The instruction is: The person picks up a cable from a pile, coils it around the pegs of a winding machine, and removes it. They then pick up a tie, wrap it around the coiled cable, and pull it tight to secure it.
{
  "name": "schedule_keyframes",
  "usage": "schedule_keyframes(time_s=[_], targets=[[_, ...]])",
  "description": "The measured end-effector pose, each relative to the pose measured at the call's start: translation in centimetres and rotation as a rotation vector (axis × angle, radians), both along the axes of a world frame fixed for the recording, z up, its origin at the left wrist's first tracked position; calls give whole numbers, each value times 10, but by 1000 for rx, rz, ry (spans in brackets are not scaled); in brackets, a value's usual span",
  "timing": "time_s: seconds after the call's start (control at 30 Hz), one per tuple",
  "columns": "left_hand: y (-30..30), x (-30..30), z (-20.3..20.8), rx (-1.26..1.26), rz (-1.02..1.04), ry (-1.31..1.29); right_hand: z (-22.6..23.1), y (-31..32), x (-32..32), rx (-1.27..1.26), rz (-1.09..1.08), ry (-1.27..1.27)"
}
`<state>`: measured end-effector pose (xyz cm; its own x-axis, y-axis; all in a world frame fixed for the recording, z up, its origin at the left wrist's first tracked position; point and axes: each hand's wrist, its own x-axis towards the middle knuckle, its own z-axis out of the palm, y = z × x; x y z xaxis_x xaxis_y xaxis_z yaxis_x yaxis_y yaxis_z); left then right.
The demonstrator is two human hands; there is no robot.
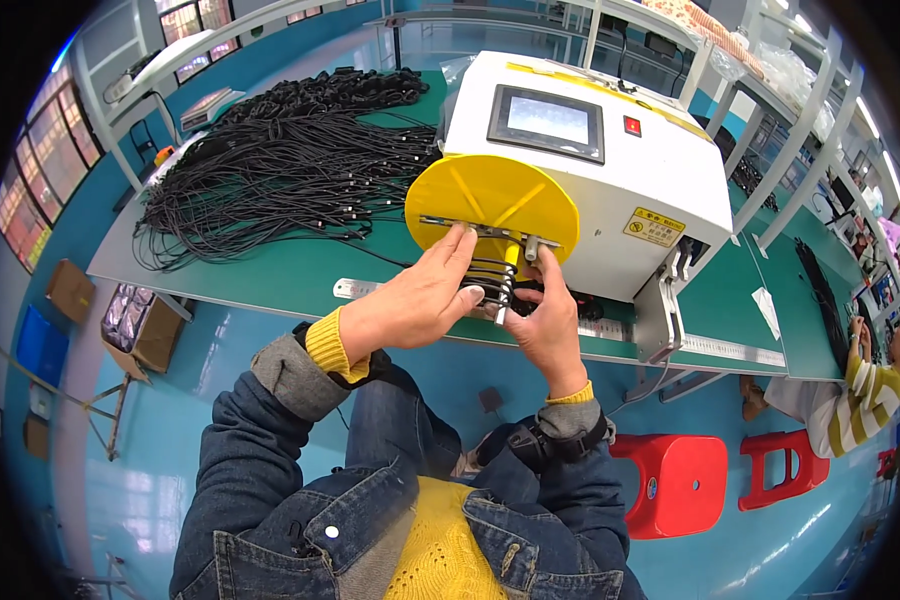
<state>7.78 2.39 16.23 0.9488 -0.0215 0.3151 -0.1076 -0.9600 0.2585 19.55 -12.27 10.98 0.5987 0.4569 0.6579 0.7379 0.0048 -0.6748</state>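
A loop of black cable point(487, 270) is wound around the posts in front of a yellow disc point(445, 185) on a white winding machine point(610, 195). My left hand point(417, 292) presses on the coil's left side, its fingers extended toward the disc's metal bar and its thumb on the near turns. On the other side my right hand point(547, 325) closes around the coil and post, fingers curled, with one fingertip near a metal fitting by the bar. Part of the coil is hidden by my hands. One cable strand runs left toward a large heap of black cables point(280, 180).
A steel ruler point(730, 350) lies along the front edge of the green table point(290, 290). Red stools point(682, 485) stand at the right, where another person in a striped sleeve point(865, 400) works. An open cardboard box point(150, 325) sits at the left.
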Motion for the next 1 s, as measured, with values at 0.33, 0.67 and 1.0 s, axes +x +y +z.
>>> schedule_keyframes(time_s=[0.33, 0.67, 1.0], targets=[[-13, 4, -2, -211, 28, -122, -24, 11, -21, 70, 26, 32], [-21, 3, 5, -19, 43, -124, -1, 22, -42, 32, -153, 70], [-58, -60, -28, -124, 52, -90, -22, -19, -96, -66, -45, 110]])
